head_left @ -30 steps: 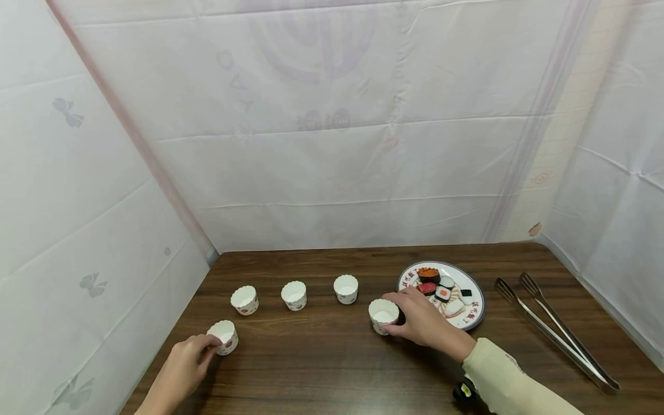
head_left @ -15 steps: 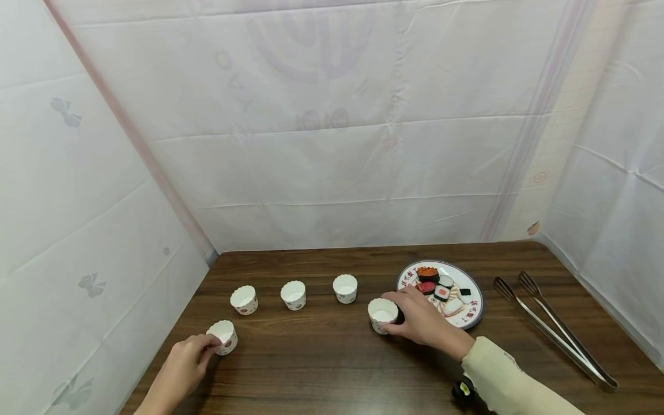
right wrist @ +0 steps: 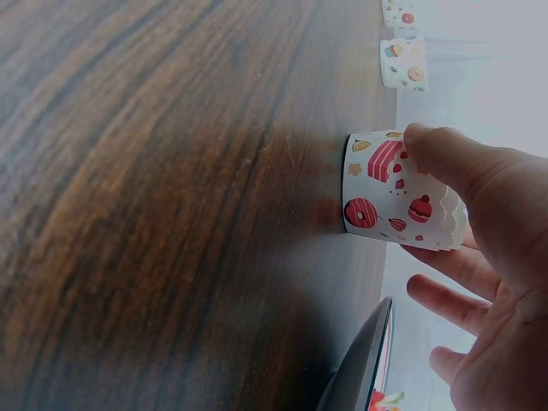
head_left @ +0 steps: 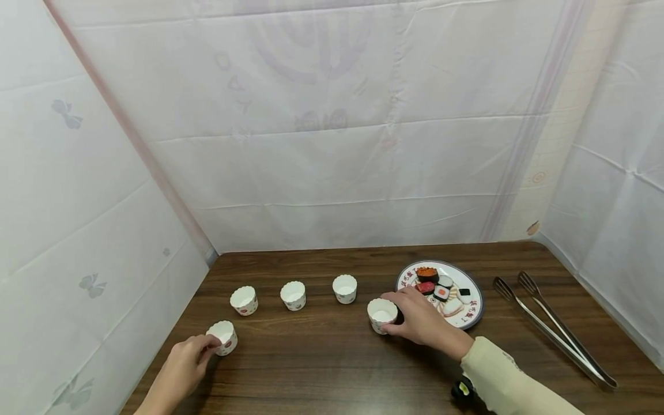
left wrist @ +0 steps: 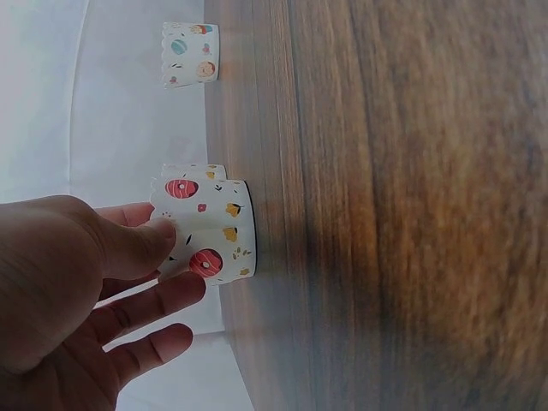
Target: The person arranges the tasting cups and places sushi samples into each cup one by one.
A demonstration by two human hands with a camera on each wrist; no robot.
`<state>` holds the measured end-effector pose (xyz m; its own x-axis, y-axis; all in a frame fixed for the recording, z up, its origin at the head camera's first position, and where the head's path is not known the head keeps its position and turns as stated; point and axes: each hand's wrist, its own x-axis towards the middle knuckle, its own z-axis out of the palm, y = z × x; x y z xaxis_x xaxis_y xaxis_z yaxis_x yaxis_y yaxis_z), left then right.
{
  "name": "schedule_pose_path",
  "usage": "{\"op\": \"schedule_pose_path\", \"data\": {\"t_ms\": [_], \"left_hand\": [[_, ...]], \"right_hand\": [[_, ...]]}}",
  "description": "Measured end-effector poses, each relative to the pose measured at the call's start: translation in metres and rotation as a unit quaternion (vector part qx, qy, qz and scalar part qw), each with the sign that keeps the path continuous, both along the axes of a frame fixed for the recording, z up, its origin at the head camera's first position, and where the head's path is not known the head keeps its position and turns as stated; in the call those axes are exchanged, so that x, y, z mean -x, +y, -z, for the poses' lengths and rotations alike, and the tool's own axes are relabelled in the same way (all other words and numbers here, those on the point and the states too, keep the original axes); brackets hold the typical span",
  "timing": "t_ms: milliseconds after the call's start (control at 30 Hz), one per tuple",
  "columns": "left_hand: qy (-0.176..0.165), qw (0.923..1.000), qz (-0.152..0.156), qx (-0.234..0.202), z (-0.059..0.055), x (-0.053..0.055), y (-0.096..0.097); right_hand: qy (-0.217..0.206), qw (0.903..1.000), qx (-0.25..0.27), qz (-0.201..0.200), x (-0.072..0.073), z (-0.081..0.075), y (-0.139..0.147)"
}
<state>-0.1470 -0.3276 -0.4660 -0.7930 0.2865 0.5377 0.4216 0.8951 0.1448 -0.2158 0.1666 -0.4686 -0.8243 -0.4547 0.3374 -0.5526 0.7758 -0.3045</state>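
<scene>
The brown wood-grain desk (head_left: 321, 369) carries three white paper cups (head_left: 293, 295) across its back, another cup (head_left: 223, 341) nearer at left, and a fifth cup (head_left: 380, 324) beside a round plate (head_left: 463, 320). Metal tongs (head_left: 568, 349) lie at right; a small black piece (head_left: 463, 388) sits near the front.

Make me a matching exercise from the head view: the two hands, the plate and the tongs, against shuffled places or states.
1. left hand
2. right hand
3. plate
4. tongs

A. bears sushi-like pieces
B. right of the plate
C. holding the rightmost cup
D. holding the leftmost cup

Pairs: 1-D; 2-C; 3-A; 4-B.
</scene>
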Motion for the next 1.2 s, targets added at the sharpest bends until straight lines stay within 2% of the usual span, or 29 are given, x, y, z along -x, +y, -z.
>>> {"op": "schedule_pose_path", "data": {"t_ms": [233,400,533,733,1033,1200], "left_hand": [[0.017,0.9999,-0.001,0.000,0.003,-0.002,0.001],[0.022,0.9994,-0.005,-0.025,0.000,-0.004,0.003],[0.049,0.9978,0.012,-0.042,-0.004,-0.003,0.007],[0.078,0.9957,0.028,-0.043,-0.012,0.002,0.016],[0.076,0.9952,0.045,-0.042,-0.016,0.011,0.032],[0.081,0.9936,0.071,-0.035,-0.022,0.020,0.044]], "right_hand": [[0.001,1.0000,-0.004,0.000,0.000,0.002,0.000],[-0.004,1.0000,-0.003,0.001,-0.001,0.001,-0.001],[-0.006,1.0000,-0.003,0.003,-0.001,0.000,-0.001],[-0.005,1.0000,-0.005,0.006,-0.002,0.000,-0.001],[-0.015,0.9999,0.003,0.000,-0.001,-0.002,-0.001],[-0.009,1.0000,0.001,0.002,-0.001,-0.001,-0.001]]}}
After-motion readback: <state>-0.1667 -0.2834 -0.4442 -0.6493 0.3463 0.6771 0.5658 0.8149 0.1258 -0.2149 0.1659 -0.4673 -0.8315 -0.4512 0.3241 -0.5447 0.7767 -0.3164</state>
